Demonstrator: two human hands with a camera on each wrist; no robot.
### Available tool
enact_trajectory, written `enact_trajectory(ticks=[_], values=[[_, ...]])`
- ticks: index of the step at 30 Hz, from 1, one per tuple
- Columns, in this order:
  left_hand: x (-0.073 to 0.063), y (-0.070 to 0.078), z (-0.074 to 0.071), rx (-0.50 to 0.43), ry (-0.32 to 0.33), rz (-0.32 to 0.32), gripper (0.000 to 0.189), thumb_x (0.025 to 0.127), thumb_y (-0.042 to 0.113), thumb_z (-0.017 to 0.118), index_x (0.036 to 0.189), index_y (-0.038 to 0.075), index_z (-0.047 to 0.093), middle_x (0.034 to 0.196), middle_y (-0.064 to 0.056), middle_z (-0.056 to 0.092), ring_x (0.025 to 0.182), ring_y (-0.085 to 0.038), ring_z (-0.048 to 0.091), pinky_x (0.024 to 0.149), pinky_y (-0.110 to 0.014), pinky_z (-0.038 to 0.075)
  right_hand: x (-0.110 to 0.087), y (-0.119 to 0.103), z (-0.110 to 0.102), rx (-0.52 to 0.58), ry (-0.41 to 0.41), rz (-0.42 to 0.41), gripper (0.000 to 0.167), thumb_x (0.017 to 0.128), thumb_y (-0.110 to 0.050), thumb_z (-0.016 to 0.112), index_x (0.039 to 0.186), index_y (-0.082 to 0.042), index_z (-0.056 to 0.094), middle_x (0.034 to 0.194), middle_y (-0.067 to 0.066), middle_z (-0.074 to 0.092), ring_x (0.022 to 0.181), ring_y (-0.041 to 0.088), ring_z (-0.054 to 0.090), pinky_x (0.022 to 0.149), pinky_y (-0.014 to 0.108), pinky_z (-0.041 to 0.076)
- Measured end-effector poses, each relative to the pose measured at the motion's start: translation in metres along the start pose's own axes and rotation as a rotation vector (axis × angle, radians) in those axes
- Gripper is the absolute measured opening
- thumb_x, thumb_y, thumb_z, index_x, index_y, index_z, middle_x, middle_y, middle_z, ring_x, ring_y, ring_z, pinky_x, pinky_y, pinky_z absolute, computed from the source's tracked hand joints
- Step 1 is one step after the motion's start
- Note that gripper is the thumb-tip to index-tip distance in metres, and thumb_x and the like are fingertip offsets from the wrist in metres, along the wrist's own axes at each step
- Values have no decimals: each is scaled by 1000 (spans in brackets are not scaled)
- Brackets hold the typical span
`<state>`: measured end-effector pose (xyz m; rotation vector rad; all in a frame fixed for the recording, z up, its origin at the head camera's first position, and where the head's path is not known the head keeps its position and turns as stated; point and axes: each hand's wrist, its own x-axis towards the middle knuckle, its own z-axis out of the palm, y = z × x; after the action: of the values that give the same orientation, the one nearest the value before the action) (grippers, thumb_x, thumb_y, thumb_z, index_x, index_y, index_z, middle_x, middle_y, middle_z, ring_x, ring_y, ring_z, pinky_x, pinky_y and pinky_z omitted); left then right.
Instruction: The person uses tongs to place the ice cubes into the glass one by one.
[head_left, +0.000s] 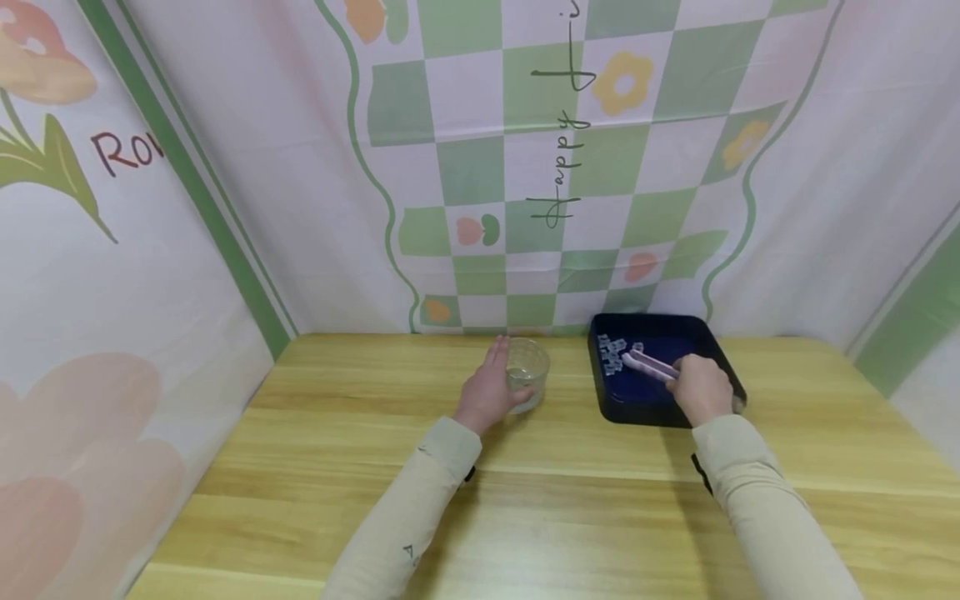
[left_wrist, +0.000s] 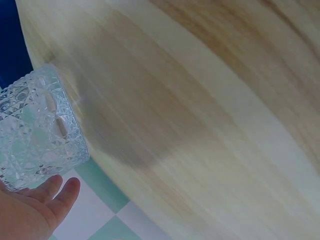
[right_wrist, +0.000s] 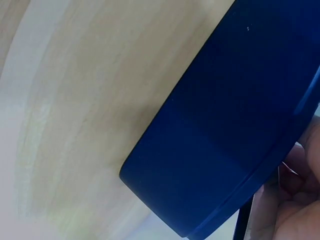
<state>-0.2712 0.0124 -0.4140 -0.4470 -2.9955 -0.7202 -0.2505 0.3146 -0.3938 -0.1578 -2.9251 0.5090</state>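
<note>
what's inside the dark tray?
Small, pale translucent pieces clustered along the left side of the dark tray. Tongs reach in beside them, held by the right hand. Whatever lies beneath the hand and tongs is covered.

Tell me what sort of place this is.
Probably a small staged workspace: patterned cloth hangs behind a wooden table, on which a glass container and a dark tray stand.

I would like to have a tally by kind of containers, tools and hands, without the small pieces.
Clear glass container: 1
Dark tray: 1
Tongs-like tool: 1
Hands, left hand and right hand: 2
Total: 5
</note>
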Motion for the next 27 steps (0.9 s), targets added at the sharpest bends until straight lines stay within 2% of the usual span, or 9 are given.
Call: enact_trajectory(ticks=[3,11,18,24,27], values=[[-1,0,-1,4,3,3,96,84,48,68,153,7,15,160,-8,20,75,-19,63,51,-20,48,0,0,-2,-10,-18,-3,21,82,-7,67,94,9,66,88,33,65,69,45,60,57,53,48],[-2,2,-2,0,-1,1,96,85,49,67,153,7,15,160,-8,20,79,-20,64,52,-20,48,-1,0,-2,-14,-4,-8,21,80,-8,69,93,9,67,86,31,66,68,43,61,58,52,48],[-1,2,-1,0,6,-2,96,84,48,68,153,7,15,160,-8,20,87,-23,66,58,-24,53,0,1,-2,-16,16,-8,20,79,-8,69,91,8,68,83,29,66,67,42,61,58,53,48],[-1,2,-1,-6,2,-7,96,84,48,68,153,9,15,161,-7,20,81,-21,65,54,-22,50,1,4,-3,-10,61,-32,20,78,-7,69,91,9,69,83,28,67,68,41,61,61,53,49],[-2,2,-1,-5,5,-5,96,84,48,68,153,8,15,160,-7,20,83,-22,66,56,-23,51,1,6,-5,-1,68,-42,21,78,-6,69,91,10,68,83,28,67,68,39,61,61,52,48]])
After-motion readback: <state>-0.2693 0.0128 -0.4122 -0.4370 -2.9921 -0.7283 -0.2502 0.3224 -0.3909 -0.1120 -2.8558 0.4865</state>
